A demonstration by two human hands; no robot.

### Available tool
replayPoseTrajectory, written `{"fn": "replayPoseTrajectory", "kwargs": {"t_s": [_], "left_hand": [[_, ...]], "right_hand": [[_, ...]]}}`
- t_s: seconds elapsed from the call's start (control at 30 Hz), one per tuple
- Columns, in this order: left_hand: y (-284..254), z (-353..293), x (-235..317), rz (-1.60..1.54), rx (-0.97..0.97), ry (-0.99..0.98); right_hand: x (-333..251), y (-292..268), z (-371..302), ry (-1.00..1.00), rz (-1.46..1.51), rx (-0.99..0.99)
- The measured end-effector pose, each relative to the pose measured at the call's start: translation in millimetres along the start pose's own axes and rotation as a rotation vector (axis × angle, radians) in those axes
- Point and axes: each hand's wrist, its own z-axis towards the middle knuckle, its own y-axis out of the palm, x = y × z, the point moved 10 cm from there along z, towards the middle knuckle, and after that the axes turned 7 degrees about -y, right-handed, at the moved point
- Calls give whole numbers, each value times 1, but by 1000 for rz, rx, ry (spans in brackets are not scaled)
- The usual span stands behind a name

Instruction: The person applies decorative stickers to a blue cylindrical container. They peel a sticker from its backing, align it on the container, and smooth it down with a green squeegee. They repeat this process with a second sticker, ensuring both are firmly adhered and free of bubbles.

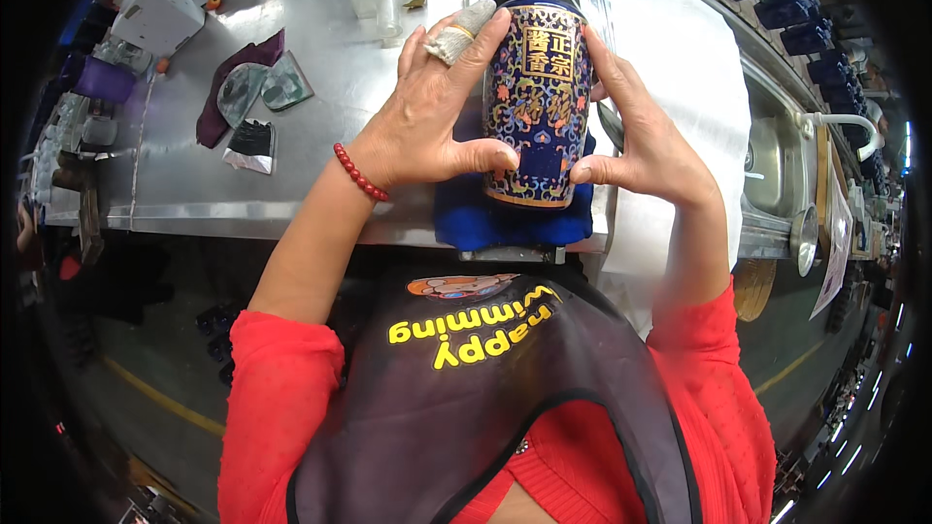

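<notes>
Both hands are cupping a dark blue bottle (537,102) with gold and flowered patterns: the left hand (427,116) is curling round its left side, the right hand (636,141) is pressing against its right side, thumbs meeting low on its front. The bottle is standing upright on a blue cloth (466,218) at the near edge of a steel table (320,136), just beside a white cloth (680,68).

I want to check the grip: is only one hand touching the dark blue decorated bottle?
No, the left hand and the right hand both press against the sides of the bottle.
</notes>
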Motion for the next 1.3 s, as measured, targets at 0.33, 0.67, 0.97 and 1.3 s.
{"fn": "replayPoseTrajectory", "kwargs": {"t_s": [0.33,0.67,0.97,1.3], "left_hand": [[-1,3,-1,26,-39,-6],[0,-10,7,58,-116,18],[-1,-8,5,25,-125,-6],[-2,-9,7,33,-125,24]], "right_hand": [[1,0,2,0,-19,-12],[-6,2,-1,-54,-35,-27],[-1,7,-2,-66,-38,-38],[5,7,-11,-40,-16,-45]]}}
